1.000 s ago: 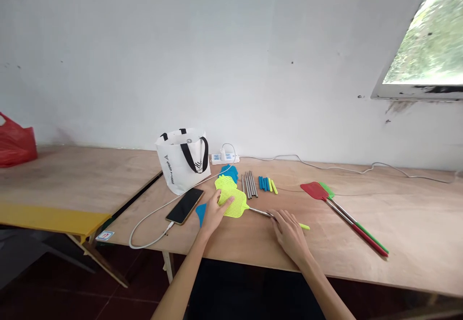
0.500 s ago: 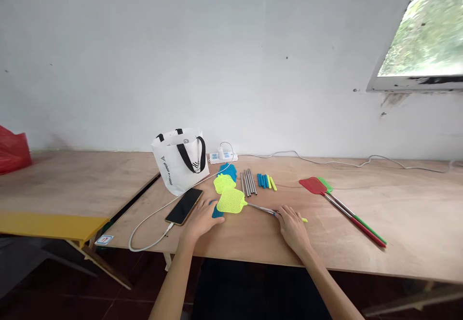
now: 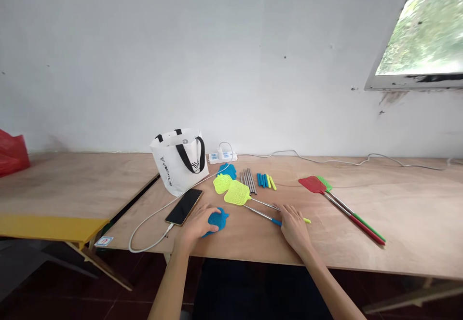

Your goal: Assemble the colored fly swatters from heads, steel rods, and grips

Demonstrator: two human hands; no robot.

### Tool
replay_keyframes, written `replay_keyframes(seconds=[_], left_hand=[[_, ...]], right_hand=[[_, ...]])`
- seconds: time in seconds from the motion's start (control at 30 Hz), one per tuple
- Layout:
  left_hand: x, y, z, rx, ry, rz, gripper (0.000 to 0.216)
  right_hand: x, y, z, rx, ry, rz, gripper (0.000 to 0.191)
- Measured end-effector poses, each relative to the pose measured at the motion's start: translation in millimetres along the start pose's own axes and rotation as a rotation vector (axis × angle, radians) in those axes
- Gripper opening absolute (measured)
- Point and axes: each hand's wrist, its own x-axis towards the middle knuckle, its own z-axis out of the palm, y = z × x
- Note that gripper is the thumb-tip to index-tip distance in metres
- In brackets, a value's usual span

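Note:
My left hand [image 3: 197, 224] grips a loose blue fly swatter head [image 3: 219, 219] by its edge, thumb and fingers curled around it just above the table. My right hand [image 3: 294, 224] is closed over the handle of a yellow fly swatter [image 3: 238, 193], whose yellow end shows past the fingers. Below that swatter's rod lies a metal rod with a blue handle [image 3: 276, 222]; its far end is hidden by the right hand. Behind are loose yellow swatter heads [image 3: 221, 183], blue swatter heads [image 3: 227, 169], metal rods [image 3: 249, 181] and several blue and yellow handles [image 3: 265, 180].
A red fly swatter [image 3: 311, 184] and a green one [image 3: 324, 182] lie at right. Left of the parts are a phone [image 3: 184, 206] on a white cable and a white tote bag [image 3: 177, 166]. A power strip [image 3: 223, 157] stands by the wall. A gap separates a second table [image 3: 72, 180].
The yellow swatter has shifted right and up, away from the blue head, which has come lower with my left hand. The blue-handled rod now shows apart from the yellow swatter's rod.

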Motion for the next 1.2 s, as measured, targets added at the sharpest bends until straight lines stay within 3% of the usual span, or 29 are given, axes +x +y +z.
replay_keyframes(seconds=[0.13,0.33,0.43,0.53,0.67,0.83,0.93,1.07,1.2], left_hand=[[-6,12,-10,0.090,-0.023,-0.048,0.070],[-13,22,-16,0.179,-0.037,-0.141,0.092],[-20,20,-24,0.105,-0.012,-0.095,0.067],[-26,17,-35,-0.037,-0.002,0.050,0.038],[-25,20,-44,-0.384,0.108,0.226,0.022],[-3,39,-23,-1.011,0.418,0.161,0.035],[13,52,0,-1.326,0.489,0.098,0.047],[27,60,23,-1.430,0.517,0.043,0.053],[31,60,31,-1.498,0.512,0.050,0.057]], right_hand=[[0,-5,-3,0.016,0.002,-0.095,0.034],[1,-10,-7,0.012,-0.018,-0.238,0.028],[2,-10,-7,0.040,-0.020,-0.259,0.030],[3,-10,-7,0.117,-0.003,-0.223,0.032],[3,-9,-7,0.228,0.054,-0.101,0.029],[1,-7,-7,0.375,0.069,-0.057,0.033],[0,-7,-8,0.435,0.074,-0.087,0.038],[-1,-10,-14,0.441,0.041,-0.113,0.040],[-1,-12,-17,0.445,0.052,-0.106,0.040]])
